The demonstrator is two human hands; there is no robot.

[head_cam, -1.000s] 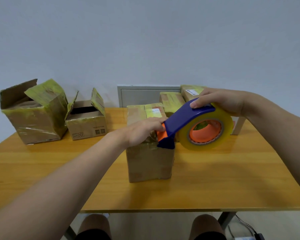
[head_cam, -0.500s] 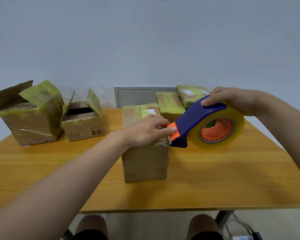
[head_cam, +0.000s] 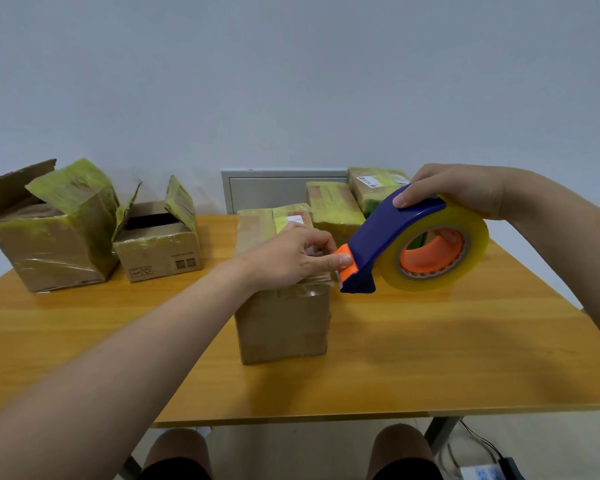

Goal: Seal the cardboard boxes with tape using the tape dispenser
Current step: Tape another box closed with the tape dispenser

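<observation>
Blue plastic tape dispenser (head_cam: 388, 233) w/ orange cutter tip sits centre-right of frame, carrying a fat clear-yellowish tape roll (head_cam: 473, 251). Its long axis runs from cutter at lower left up to roll at upper right, cutter just off the top right edge of the small brown cardboard box (head_cam: 281, 327) at centre. Right hand (head_cam: 458, 188) grips it from above: thumb on the blue body, fingers curled over the roll's far side. Left hand (head_cam: 288, 261) rests on the box top, nearer the box; index finger straight, tip touching the orange tip, other fingers bent under. Can't tell if they nip any tape. So the cutter lies directly right of the left fingers, prob. set for a tear at that edge. Box stands on a yellow wood-look table (head_cam: 430, 358). Two open taped boxes (head_cam: 59, 251) at left; two wrapped ones (head_cam: 333, 213) behind, upper centre-right.
</observation>
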